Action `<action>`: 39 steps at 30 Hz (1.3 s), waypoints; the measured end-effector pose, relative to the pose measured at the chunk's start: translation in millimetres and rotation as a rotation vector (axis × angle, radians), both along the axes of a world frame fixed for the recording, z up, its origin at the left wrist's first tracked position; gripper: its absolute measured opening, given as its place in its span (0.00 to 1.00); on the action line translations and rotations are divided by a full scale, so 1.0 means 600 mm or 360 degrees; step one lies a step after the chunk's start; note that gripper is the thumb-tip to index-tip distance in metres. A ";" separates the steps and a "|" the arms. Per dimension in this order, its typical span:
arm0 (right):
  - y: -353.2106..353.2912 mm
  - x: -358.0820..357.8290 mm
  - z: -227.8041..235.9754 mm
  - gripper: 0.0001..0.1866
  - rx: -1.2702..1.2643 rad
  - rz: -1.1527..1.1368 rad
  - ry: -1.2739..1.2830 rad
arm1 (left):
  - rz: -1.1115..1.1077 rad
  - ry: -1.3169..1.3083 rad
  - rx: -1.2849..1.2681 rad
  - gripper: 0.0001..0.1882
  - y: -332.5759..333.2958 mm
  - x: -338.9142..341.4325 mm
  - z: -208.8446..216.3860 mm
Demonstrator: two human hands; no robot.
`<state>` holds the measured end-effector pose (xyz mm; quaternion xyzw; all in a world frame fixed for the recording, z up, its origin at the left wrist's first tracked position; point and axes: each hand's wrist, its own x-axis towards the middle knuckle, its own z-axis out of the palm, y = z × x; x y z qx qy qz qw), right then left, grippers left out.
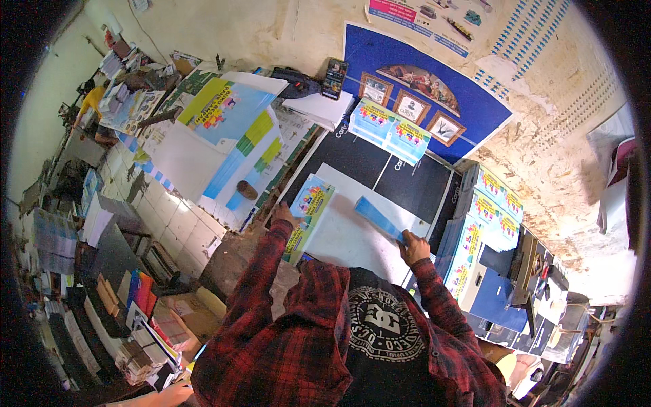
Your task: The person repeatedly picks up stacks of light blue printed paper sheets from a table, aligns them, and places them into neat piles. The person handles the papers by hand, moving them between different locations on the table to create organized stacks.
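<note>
Both our arms [439,285] reach forward over a pale board [359,244]; our right hand [415,248] pinches the near end of a blue strip [378,218] above it, our left hand [286,214] is at the edge of a lettered yellow-and-blue cover [312,205], fingers too unclear to tell; a white lettered emblem [384,319] marks our black shirt [380,383]

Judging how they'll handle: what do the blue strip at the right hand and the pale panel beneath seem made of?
Blue strip: probably paper or thin card, smooth; it shows little thickness. Pale panel: smooth, perhaps slightly glossy, given its soft bright patches; plastic, laminate or glass, can't tell.
</note>
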<state>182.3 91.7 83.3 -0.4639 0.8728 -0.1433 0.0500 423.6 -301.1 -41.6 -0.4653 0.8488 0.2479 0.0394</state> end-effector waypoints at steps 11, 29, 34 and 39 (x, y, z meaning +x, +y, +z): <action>-0.008 0.012 -0.019 0.20 0.0253 0.0210 -0.0054 | -0.1407 0.0250 -0.0351 0.35 0.216 -0.139 0.141; 0.114 0.037 -0.146 0.33 -0.1170 -0.1005 -0.1105 | -0.0407 0.0999 0.0458 0.43 0.263 -0.099 0.099; 0.115 0.037 -0.168 0.31 -0.1161 -0.0928 -0.0987 | -0.0510 0.1082 0.0316 0.43 0.245 -0.118 0.089; 0.108 0.034 -0.171 0.26 -0.1038 -0.1098 -0.1019 | -0.0476 0.1211 0.0526 0.34 0.203 -0.123 0.028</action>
